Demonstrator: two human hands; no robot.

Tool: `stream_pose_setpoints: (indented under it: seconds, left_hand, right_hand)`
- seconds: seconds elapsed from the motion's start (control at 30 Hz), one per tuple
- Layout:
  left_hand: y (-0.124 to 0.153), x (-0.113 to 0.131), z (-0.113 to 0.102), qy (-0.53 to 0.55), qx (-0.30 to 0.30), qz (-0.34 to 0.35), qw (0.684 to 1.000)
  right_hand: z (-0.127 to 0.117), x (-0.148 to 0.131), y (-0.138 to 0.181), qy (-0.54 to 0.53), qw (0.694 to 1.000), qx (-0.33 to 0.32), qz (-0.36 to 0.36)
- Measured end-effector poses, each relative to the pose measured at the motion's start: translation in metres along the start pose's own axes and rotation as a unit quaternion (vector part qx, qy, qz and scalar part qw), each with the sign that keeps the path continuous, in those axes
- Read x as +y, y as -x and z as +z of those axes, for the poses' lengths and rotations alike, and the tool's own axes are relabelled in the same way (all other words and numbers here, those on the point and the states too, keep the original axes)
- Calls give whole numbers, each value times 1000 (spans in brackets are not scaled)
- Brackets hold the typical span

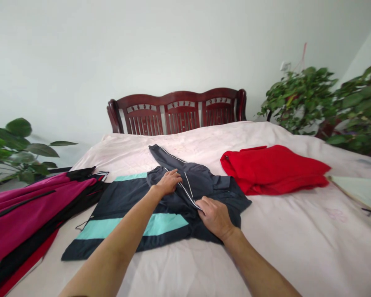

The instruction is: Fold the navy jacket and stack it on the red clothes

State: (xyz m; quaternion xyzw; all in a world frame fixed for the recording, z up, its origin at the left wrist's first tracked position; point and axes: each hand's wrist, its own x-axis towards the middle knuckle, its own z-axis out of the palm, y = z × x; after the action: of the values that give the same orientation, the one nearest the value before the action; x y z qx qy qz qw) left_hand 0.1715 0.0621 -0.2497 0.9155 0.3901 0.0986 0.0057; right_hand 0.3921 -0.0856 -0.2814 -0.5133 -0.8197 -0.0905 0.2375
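Observation:
A dark navy jacket [126, 206] with teal bands and thin white piping lies spread on the bed. My left hand [167, 182] rests on its upper middle, fingers stretched flat over a folded sleeve. My right hand [214, 215] sits lower right on the jacket, fingers curled and pinching the fabric edge by the white piping. One sleeve [167, 156] points away toward the headboard.
A folded red garment [275, 169] lies to the right on the pale pink bedsheet [297, 231]. Magenta and black clothes [24, 206] are piled at the left edge. A dark wooden headboard [177, 110] stands behind. Leafy plants [327, 103] flank both sides.

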Motion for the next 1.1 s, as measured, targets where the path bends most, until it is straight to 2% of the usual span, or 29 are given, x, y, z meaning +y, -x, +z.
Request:
stream_pose_setpoints:
  seconds: [0.1, 0.23, 0.33, 0.43, 0.57, 0.67, 0.8, 0.97, 1.07, 1.1]
  left_hand:
    - [3, -5, -12, -36, 8, 16, 999]
    - [25, -11, -52, -84, 71, -9, 994]
    - [66, -7, -82, -153, 122, -12, 981]
    - [127, 5, -91, -229, 141, -15, 963]
    - [208, 27, -69, -247, 77, -81, 963]
    - [246, 43, -47, -235, -10, -169, 957]
    - [265, 49, -40, -168, -110, -322, 925]
    - [272, 24, -58, 15, -110, -430, 896]
    - [278, 6, -68, 99, -142, -458, 872]
    - [279, 2, -70, 99, -131, -466, 870]
  right_hand:
    - [1, -1, 0, 2, 1000, -1, 10]
    - [2, 1, 0, -9, 999, -2, 51]
    - [-1, 3, 0, -28, 997, 0, 75]
    - [-6, 1, 0, -45, 996, -19, 77]
    - [-13, -6, -2, -93, 992, -62, 57]
    - [-16, -13, -3, -134, 987, -80, 29]
    - [-15, -17, 0, -151, 983, -104, 2]
    - [-11, -12, 6, -145, 983, -114, 0]
    - [-9, -12, 8, -139, 983, -119, -3]
    - [-9, -12, 8, -138, 983, -120, -4]
